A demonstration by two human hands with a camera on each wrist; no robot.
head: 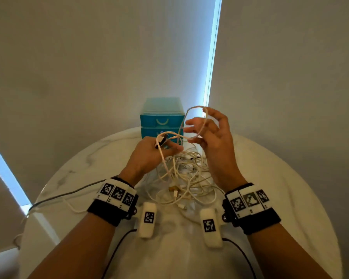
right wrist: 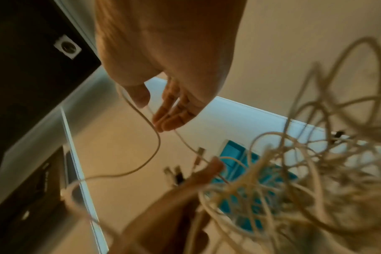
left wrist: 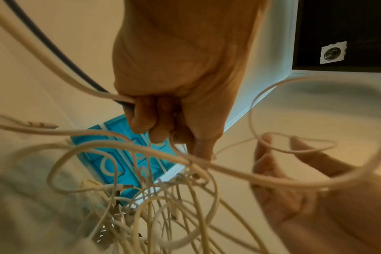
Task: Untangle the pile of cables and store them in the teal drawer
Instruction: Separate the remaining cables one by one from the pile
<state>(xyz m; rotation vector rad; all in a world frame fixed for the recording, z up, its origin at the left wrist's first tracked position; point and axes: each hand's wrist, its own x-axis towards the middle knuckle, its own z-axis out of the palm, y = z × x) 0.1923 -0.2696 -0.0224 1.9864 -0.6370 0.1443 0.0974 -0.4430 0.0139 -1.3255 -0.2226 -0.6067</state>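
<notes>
A tangle of white cables (head: 186,178) lies in the middle of the round marble table (head: 93,158). The teal drawer unit (head: 162,117) stands at the table's far edge with both drawers closed. My left hand (head: 165,146) is above the pile, and its fingers (left wrist: 150,120) curl round a white cable (left wrist: 54,80) and a dark one near their plug ends (head: 161,138). My right hand (head: 197,127) is raised in front of the drawers with its fingers spread. A loop of that white cable (head: 191,109) hangs over them, and the strand crosses the fingertips (right wrist: 165,123).
A dark cord (head: 58,196) and a thin white one (head: 73,207) trail off the table's left edge. The wall and window blinds rise close behind the drawers. Bare marble shows left and right of the pile.
</notes>
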